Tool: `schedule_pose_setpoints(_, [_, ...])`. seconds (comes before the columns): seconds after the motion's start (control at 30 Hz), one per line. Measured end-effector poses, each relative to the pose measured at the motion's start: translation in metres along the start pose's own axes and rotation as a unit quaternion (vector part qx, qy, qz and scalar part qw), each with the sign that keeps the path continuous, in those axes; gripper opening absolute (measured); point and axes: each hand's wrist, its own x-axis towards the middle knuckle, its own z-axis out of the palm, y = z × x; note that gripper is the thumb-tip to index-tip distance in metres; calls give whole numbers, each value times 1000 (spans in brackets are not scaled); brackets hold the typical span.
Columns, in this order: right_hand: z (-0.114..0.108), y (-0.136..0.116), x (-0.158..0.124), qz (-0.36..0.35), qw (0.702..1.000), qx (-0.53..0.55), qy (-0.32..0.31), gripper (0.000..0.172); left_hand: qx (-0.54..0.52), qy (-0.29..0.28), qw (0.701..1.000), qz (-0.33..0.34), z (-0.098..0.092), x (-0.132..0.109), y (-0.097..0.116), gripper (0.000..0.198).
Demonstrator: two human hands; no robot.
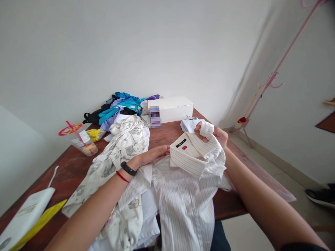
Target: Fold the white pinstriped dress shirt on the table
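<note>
A white striped collared shirt (187, 198) is held up in front of me, its collar raised and a black label showing inside the neck. My left hand (155, 153) reaches the left edge of the collar, its fingers closed there with the tips partly hidden by cloth. On the other side, my right hand (220, 136) grips the shirt near the collar's right end, fingers bent around a folded bit of striped cloth. The front of the shirt hangs over the near table edge. Under my left forearm lies a white patterned garment (123, 139).
A heap of blue, purple and black clothes (121, 106) rests by the wall beside a white box (171, 108). Folded light-blue cloth (187, 124) is near my right hand. A plastic cup with straw (85, 143) and a white device (27, 216) occupy the table's left. A pink stand (264, 89) is right.
</note>
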Motion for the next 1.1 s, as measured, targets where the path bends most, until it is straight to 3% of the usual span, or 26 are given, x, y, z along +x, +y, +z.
schedule_pose_setpoints(0.13, [6,2,3,10,990,141,6,27,96,1,993,68,13,2,10,76])
schedule_pose_setpoints(0.23, [8,6,5,-4,983,182,22,30,140,21,985,94,20,2,11,82])
schedule_pose_setpoints(0.3, [7,9,6,-3,981,192,22,32,148,52,982,107,24,3,9,73])
schedule_pose_setpoints(0.4, [3,13,6,-1,984,177,16,37,111,134,977,126,27,9,5,56])
schedule_pose_setpoints(0.67, [-5,13,6,38,990,136,21,67,-4,292,950,111,32,11,16,50])
schedule_pose_setpoints(0.8, [-8,16,12,56,988,117,78,60,-31,349,930,108,31,6,17,40])
schedule_pose_setpoints(0.93, [-17,30,22,74,979,53,183,39,-37,393,909,132,22,5,10,33])
schedule_pose_setpoints(1.03, [-29,45,30,50,964,-84,246,34,-24,418,898,137,16,4,6,32])
schedule_pose_setpoints(1.1, [-35,52,33,39,948,-199,246,28,0,417,900,130,15,2,8,34])
